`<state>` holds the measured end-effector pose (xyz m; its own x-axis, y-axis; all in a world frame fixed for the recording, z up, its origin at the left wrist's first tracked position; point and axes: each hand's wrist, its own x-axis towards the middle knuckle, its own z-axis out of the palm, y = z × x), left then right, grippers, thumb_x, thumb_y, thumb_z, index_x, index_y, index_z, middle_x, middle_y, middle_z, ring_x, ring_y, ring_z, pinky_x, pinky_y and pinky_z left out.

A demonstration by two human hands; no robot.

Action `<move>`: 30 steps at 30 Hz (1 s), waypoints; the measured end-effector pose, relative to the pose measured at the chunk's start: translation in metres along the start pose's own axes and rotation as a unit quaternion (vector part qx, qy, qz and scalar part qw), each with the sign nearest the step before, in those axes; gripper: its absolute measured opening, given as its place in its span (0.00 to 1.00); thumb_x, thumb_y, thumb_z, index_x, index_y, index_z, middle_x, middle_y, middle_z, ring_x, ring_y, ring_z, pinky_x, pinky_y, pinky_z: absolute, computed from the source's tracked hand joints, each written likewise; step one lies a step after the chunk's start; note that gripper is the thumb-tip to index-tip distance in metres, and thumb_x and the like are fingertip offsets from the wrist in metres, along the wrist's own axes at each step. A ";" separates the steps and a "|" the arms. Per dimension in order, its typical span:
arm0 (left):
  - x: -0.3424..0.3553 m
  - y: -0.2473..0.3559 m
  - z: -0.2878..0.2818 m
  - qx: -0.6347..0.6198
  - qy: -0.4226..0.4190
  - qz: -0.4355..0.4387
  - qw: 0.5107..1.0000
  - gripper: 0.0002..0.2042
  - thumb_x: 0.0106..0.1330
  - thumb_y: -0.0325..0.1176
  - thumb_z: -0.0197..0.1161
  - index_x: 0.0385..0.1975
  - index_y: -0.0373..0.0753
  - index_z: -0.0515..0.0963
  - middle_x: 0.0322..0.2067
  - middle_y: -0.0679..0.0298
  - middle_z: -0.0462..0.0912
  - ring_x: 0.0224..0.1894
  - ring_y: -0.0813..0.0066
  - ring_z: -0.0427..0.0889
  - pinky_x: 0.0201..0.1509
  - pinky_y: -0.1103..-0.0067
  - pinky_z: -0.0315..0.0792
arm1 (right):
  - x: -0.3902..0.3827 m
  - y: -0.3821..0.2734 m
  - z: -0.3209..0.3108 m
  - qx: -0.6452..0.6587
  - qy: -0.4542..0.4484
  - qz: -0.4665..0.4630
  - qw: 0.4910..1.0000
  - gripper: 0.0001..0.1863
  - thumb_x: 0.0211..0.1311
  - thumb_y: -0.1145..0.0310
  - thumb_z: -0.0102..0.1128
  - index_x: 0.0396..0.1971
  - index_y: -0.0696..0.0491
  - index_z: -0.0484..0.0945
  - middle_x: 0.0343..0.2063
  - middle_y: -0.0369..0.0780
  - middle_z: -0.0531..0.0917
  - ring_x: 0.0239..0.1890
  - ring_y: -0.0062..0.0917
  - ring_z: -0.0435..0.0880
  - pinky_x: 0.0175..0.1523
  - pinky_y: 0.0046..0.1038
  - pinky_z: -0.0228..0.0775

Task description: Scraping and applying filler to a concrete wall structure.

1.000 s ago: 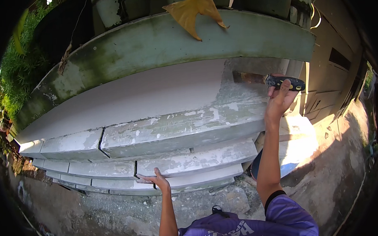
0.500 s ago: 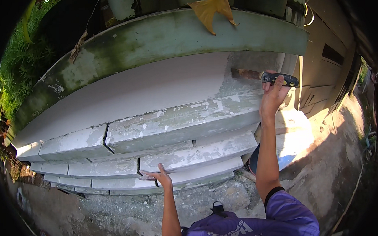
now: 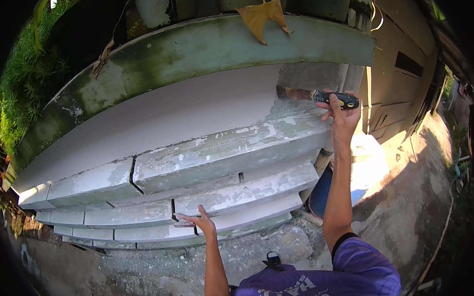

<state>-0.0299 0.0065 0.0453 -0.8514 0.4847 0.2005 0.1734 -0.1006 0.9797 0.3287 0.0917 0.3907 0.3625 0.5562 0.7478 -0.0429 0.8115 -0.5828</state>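
My right hand [image 3: 340, 121] is closed round the black and yellow handle of a putty knife [image 3: 296, 92]. Its broad, brown-stained blade points left and lies against the recessed wall face [image 3: 193, 102], at the border between smooth white coating and bare grey. Lower down, my left hand [image 3: 202, 222] is at the edge of the stepped ledges [image 3: 233, 197], fingers stretched left and thumb raised apart. A thin brownish edge shows just under those fingers; whether the hand supports it I cannot tell.
A mossy green slab [image 3: 192, 58] overhangs the wall face, with a dry yellow leaf [image 3: 264, 19] on its edge. Leafy plants [image 3: 21, 98] grow at far left. A blue round container [image 3: 322, 194] stands behind my right forearm. Rough concrete [image 3: 401, 215] covers the ground.
The putty knife has shifted slightly left along the wall, its blade now reaching the white coating's edge. The whole view has shifted a little; my left hand keeps its place.
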 end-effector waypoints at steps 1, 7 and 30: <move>0.000 -0.002 0.000 -0.002 -0.003 0.002 1.000 0.53 0.69 0.44 0.65 0.76 0.41 0.24 0.76 0.45 0.24 0.79 0.53 0.28 0.78 0.65 0.27 | -0.002 -0.002 0.001 0.011 -0.006 -0.013 1.000 0.28 0.71 0.62 0.61 0.60 0.53 0.55 0.41 0.49 0.83 0.26 0.31 0.86 0.25 0.23 0.75; -0.003 -0.002 -0.001 -0.019 -0.015 0.005 1.000 0.52 0.70 0.42 0.64 0.76 0.42 0.24 0.76 0.44 0.26 0.79 0.55 0.32 0.78 0.65 0.30 | -0.009 0.008 0.008 0.065 0.022 -0.025 0.997 0.27 0.72 0.62 0.59 0.57 0.50 0.50 0.40 0.52 0.82 0.25 0.35 0.86 0.26 0.27 0.79; -0.003 0.008 -0.002 0.040 -0.025 -0.010 0.999 0.48 0.72 0.42 0.61 0.76 0.43 0.27 0.77 0.46 0.33 0.79 0.56 0.35 0.79 0.65 0.31 | -0.018 0.015 0.007 0.020 0.112 -0.043 0.993 0.23 0.74 0.64 0.56 0.54 0.48 0.50 0.35 0.50 0.80 0.21 0.29 0.81 0.24 0.25 0.72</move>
<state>-0.0268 0.0024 0.0520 -0.8297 0.5289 0.1784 0.1970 -0.0215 0.9802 0.3144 0.0954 0.3702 0.5644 0.4338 0.7023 -0.0382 0.8636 -0.5027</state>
